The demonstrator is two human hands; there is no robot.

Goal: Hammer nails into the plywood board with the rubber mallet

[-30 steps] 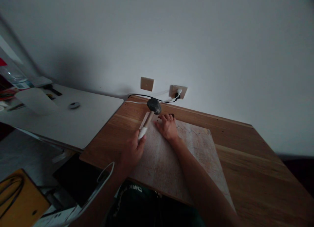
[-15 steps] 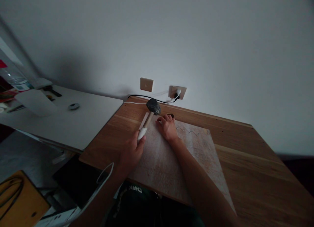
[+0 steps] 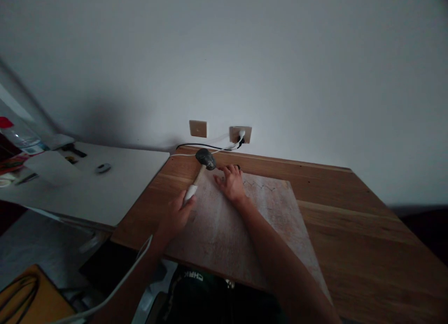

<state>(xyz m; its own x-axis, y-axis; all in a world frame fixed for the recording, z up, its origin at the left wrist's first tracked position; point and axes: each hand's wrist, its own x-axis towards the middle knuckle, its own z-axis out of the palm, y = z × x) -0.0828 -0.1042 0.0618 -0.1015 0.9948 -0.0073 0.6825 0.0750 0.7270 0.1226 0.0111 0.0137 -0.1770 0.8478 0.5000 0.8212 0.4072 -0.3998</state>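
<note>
My left hand (image 3: pixel 175 215) is closed round the white grip of a rubber mallet (image 3: pixel 199 171), whose wooden shaft points away from me and whose dark head hangs just over the far left corner of a pale board (image 3: pixel 241 235). My right hand (image 3: pixel 231 183) lies palm down on the far part of the board, fingers spread, right beside the mallet head. A small dark object (image 3: pixel 238 167) sits at its fingertips; I cannot make out what it is. The board lies on a wooden table (image 3: pixel 360 240).
A white table (image 3: pixel 105 184) stands to the left with a small round object (image 3: pixel 104 167), a bottle (image 3: pixel 17 135) and clutter. Two wall plates (image 3: pixel 219 131) sit behind, with a white plug and cables (image 3: pixel 196 147) running from one. A yellow case (image 3: pixel 31 300) lies low on the left.
The mallet head has dropped lower toward the board's far edge next to my right hand. The camera has shifted, so everything sits a little further left. My right hand stays on the board.
</note>
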